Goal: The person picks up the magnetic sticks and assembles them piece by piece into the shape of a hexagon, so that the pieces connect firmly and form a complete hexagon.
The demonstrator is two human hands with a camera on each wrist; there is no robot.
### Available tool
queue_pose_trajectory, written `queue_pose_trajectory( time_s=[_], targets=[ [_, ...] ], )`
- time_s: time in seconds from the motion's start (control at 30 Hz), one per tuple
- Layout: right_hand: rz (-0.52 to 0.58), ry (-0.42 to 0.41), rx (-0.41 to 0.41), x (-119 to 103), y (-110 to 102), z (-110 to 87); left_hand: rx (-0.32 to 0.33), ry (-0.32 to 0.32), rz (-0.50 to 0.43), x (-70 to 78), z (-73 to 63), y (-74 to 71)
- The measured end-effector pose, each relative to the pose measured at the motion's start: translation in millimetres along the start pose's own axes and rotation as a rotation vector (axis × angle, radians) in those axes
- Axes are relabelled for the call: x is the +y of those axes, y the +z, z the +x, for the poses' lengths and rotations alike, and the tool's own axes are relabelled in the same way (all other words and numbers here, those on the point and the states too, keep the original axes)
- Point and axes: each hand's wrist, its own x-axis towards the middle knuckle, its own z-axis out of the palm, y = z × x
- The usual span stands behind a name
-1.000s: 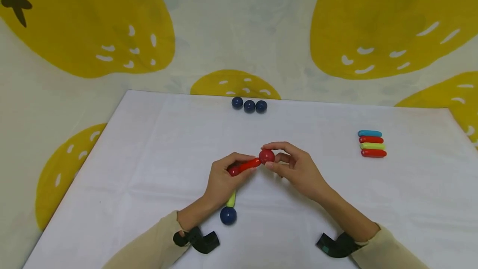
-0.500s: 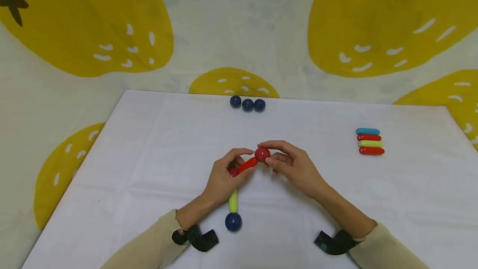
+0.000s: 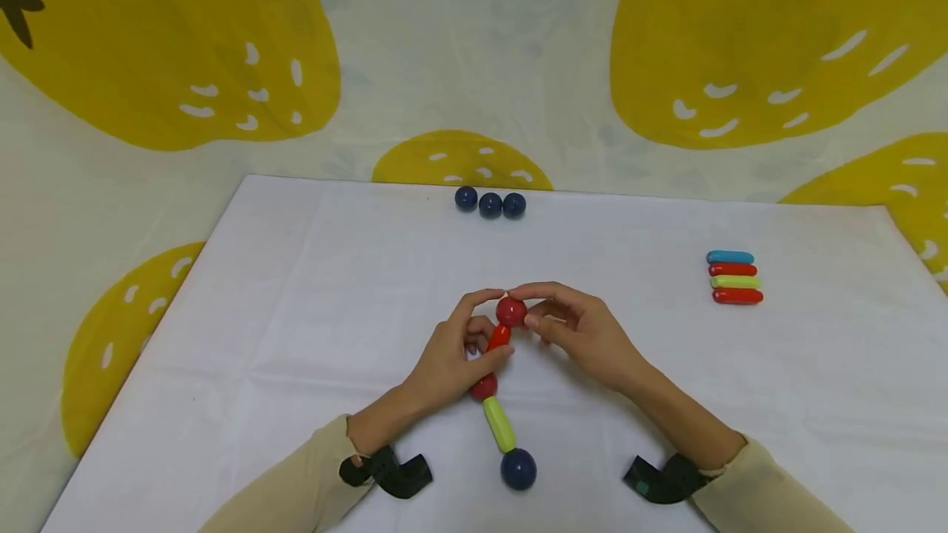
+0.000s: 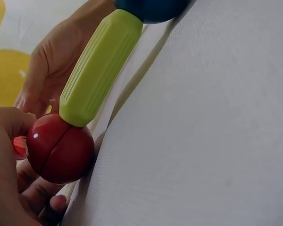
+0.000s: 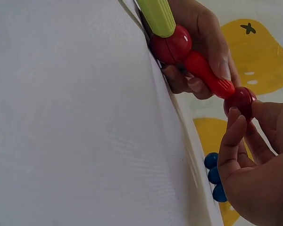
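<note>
A chain of balls and rods runs between my hands in the head view. My left hand (image 3: 448, 360) grips the red rod (image 3: 499, 338), its thumb lying across it. At the rod's far end is a red ball (image 3: 511, 311), which my right hand (image 3: 585, 327) pinches between thumb and fingers. The near end meets a second red ball (image 3: 485, 386), partly covered by my left hand. From there a yellow-green rod (image 3: 499, 424) leads to a dark blue ball (image 3: 518, 469). The right wrist view shows the red rod (image 5: 207, 75) touching the pinched ball (image 5: 239, 102).
Three dark blue balls (image 3: 490, 205) sit at the far edge of the white table (image 3: 355, 270). Several short rods lie side by side on the right, among them a blue rod (image 3: 730, 257) and a yellow-green rod (image 3: 735, 282). Behind hangs a fruit-patterned cloth (image 3: 474, 39).
The chain has swung round: its dark blue ball moved right and nearer, and the red rod turned steeper. My right hand shifted slightly left with the pinched red ball.
</note>
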Motion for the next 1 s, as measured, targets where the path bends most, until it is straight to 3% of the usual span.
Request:
queue_pose_trajectory(
  time_s=[0.13,0.23,0.37,0.47,0.7,0.83,1.0],
  targets=[
    [-0.031,-0.029,-0.002,-2.8,-4.7,1.6,0.024,-0.001,-0.009,2.9,1.8,-0.4],
    [-0.064,-0.071,0.019,-6.4,-13.9,-0.4,0.025,0.008,-0.026,16.3,2.6,-2.5],
    [-0.124,-0.097,0.087,-11.1,-37.0,-8.6,0.024,0.031,-0.04,33.0,3.6,-5.1],
    [-0.177,-0.081,0.141,-10.5,-59.8,-16.6,0.038,0.058,-0.038,34.4,3.7,-5.4],
    [-0.304,-0.005,0.363,6.9,-114.4,-48.2,0.071,0.104,-0.011,33.1,2.6,-4.9],
    [-0.262,0.054,0.507,22.6,-140.6,-69.1,0.076,0.129,0.015,35.4,3.4,-5.6],
    [-0.389,0.286,0.619,37.8,-166.7,-94.0,0.084,0.124,0.021,37.8,3.5,-6.1]
  ],
)
